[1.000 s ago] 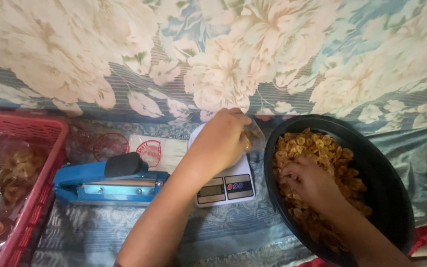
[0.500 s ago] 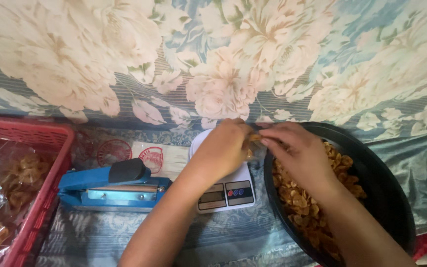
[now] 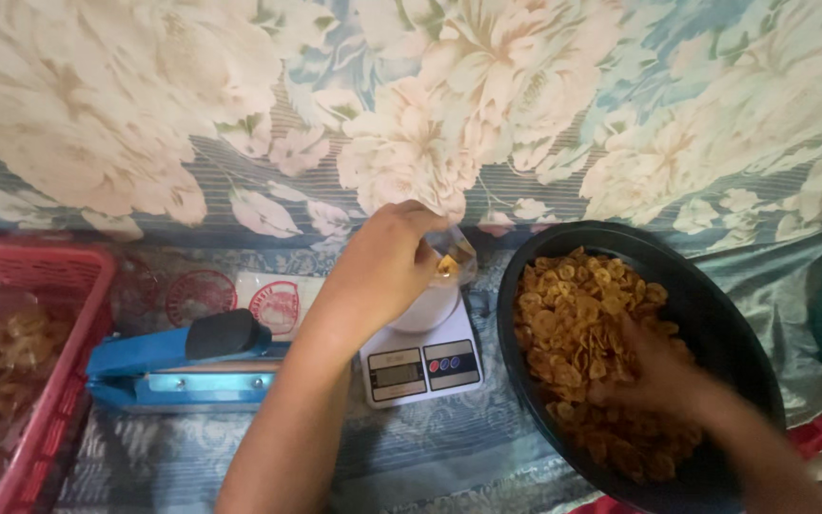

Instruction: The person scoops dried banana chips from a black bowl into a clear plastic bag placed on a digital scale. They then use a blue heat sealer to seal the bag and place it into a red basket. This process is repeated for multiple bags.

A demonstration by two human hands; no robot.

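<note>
My left hand (image 3: pixel 384 266) holds open the mouth of a clear plastic bag (image 3: pixel 449 259) that stands on a small white kitchen scale (image 3: pixel 422 357). A few golden chips show inside the bag. My right hand (image 3: pixel 654 376) is down in a large black bowl (image 3: pixel 715 305), its fingers buried among the fried yellow chips (image 3: pixel 573 324) that fill it. The right hand is blurred, and whether it grips any chips is hidden.
A blue heat sealer (image 3: pixel 178 366) lies left of the scale. Behind it lie clear bags with red round labels (image 3: pixel 240 297). A red plastic basket (image 3: pixel 45 400) with packed chip bags stands at the far left. A floral cloth (image 3: pixel 430 114) covers the back.
My right hand has left the bag's mouth and dropped back into the bowl of chips. My left hand still holds the bag on the scale.
</note>
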